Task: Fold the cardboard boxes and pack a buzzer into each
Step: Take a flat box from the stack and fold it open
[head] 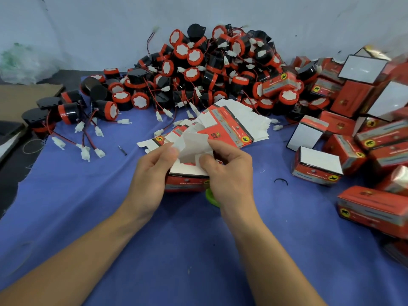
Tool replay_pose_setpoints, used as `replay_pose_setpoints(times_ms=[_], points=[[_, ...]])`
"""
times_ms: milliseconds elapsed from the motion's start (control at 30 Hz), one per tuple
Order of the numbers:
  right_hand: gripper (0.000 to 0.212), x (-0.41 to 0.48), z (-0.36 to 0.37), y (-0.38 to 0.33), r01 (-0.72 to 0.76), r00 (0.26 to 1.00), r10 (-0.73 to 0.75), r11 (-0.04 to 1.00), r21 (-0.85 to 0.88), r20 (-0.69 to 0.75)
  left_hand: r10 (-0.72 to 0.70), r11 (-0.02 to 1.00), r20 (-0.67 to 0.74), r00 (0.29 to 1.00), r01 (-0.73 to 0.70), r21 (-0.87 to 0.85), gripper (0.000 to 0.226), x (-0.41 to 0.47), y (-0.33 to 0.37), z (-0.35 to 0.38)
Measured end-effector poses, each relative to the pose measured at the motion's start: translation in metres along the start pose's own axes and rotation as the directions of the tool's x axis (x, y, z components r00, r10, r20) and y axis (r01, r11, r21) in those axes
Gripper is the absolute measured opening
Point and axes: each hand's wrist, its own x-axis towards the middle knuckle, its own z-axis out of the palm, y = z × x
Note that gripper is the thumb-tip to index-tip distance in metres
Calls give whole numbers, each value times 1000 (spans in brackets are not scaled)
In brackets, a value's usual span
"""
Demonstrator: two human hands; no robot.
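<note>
Two hands (152,173) (229,171), box (186,184) flap edges (194,143) pinched (white)

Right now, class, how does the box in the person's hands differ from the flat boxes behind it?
The held box stands opened into shape; the flat boxes lie collapsed. The left hand and right hand pinch the held box's white flaps; nothing touches the flat boxes. Both share red printing and white insides.

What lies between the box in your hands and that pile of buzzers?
A loose heap of flat, unfolded boxes on the blue cloth, shown in the head view.
</note>
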Motion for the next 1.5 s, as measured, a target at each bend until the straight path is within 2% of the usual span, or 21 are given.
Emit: replay_pose_setpoints(times_ms=[100,167,300,400,500,600,667,733,867,967,1000,1067,1167,1267,1367,1433,1500], points=[[28,1,-2,-1,27,1000,-28,998,-51,-8,-23,996,-19,1000,21,-89,24,1,4,2],[22,2,-2,-4,57,997,-62,991,-124,-35,-13,992,-8,1000,12,-127,30,1,6,3],[18,1,-5,-11,87,990,-111,967,-240,-89,37,998,28,999,-36,-56,38,-2,8,10],[28,-4,-5,-17,128,984,-156,953,-273,-83,56,996,10,998,-56,67,43,-2,6,9],[55,-7,-5,-21,140,985,-161,953,-270,-56,92,979,17,996,-93,184,52,-1,4,6],[42,-1,-6,-15,135,991,-135,971,-200,12,69,994,-7,998,-68,81,52,2,6,5],[45,1,-7,-16,131,989,-123,988,-84,87,30,999,-38,999,-31,-24,59,7,6,2],[52,1,-9,-19,149,975,-139,988,-45,175,-9,995,-40,999,5,-98,63,12,4,0],[40,6,-21,-22,70,949,-73,997,20,306,-31,994,25,999,33,-107,41,14,-1,-7],[26,7,-27,-25,108,943,-58,985,-136,329,-27,997,92,995,34,-70,36,12,-1,-10],[21,7,-27,-25,137,943,-67,971,-197,326,-28,998,82,996,32,-45,32,12,-1,-10],[26,6,-23,-23,158,954,-84,956,-246,287,-23,1000,33,999,23,0,26,11,-1,-8],[37,2,-15,-18,175,978,-129,935,-310,165,-12,1000,-15,1000,12,-2,44,10,-3,-4],[36,-2,-11,-19,226,971,-172,885,-407,165,37,998,-50,998,-35,44,54,8,-2,-2],[14,-1,-10,-23,135,982,-92,951,-277,164,6,998,-80,997,-10,-56,33,8,3,-1],[35,0,-15,-26,73,983,-19,954,-291,184,7,991,-99,995,-20,-131,27,8,6,-2],[43,0,-19,-30,102,953,20,917,-385,301,91,993,-111,990,-99,-64,26,6,8,-2]])
